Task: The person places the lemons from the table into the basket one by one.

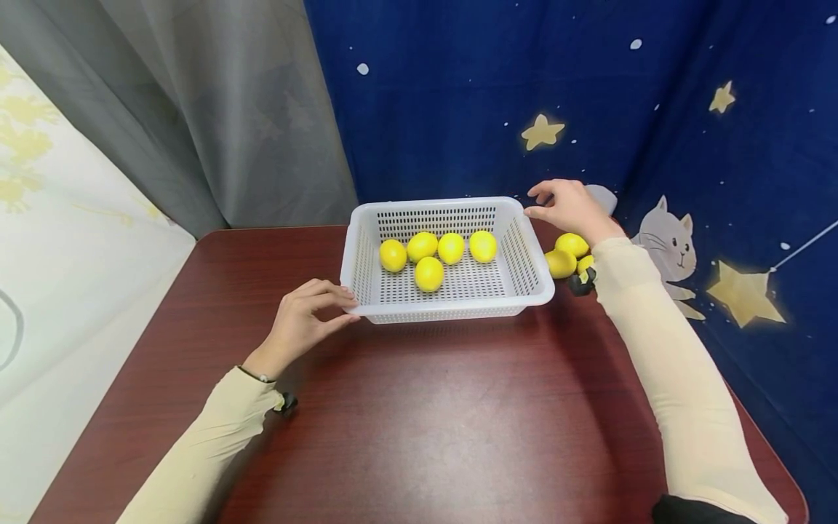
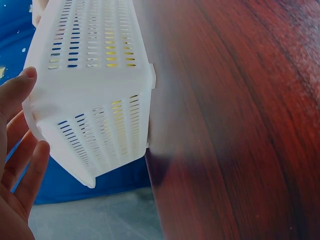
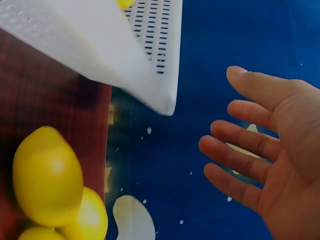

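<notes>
A white plastic basket (image 1: 452, 309) with slotted sides stands at the back of the table and holds several yellow lemons (image 1: 428, 274). At its near left corner my left hand (image 1: 304, 320) grips the rim, thumb toward the front. The left wrist view shows the thumb and fingertips around the edge of the basket (image 2: 85, 85). My right hand (image 1: 568, 207) is beside the far right corner. In the right wrist view its fingers (image 3: 245, 140) are spread and a gap separates them from the basket (image 3: 162, 95); nothing is in the palm.
More lemons (image 1: 560, 263) lie in a small group on the table to the right of the basket, partly behind the right wrist. The dark red-brown table (image 1: 452, 422) ends at a blue star-print curtain (image 1: 445, 94) and a grey curtain (image 1: 262, 109).
</notes>
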Motion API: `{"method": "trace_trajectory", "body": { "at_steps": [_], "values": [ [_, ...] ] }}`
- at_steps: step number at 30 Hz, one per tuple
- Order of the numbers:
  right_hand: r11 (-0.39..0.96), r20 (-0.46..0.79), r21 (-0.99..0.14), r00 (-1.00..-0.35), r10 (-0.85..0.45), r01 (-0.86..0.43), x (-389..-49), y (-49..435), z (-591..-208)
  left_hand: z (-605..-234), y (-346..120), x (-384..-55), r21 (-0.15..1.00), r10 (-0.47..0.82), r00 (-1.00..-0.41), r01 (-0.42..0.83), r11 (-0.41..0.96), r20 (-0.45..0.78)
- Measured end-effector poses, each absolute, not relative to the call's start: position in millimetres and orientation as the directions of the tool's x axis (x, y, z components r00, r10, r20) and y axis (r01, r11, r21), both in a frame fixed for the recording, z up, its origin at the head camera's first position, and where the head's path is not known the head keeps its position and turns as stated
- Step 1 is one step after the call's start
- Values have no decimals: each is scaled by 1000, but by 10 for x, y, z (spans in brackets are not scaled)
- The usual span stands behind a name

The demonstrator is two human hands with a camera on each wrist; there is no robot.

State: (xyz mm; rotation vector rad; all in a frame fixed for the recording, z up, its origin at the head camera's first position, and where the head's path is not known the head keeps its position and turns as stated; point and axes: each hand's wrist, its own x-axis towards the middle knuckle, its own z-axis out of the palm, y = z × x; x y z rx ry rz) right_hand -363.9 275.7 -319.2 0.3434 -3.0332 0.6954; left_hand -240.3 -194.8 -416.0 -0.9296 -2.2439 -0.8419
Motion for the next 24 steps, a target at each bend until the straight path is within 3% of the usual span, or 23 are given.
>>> {"method": "trace_trajectory", "body": {
  "at_steps": [15, 24],
  "values": [
    [904, 41, -395, -987, -157, -160, -3524, 3126, -3477, -4151, -1946, -2413, 331, 409, -598, 762, 557, 689],
    [907, -102, -401, -978, -183, -128, -3457, 3232, -3683, -4156, -1962, -2403, 349, 410, -636, 734, 582, 653]
  ]
}}
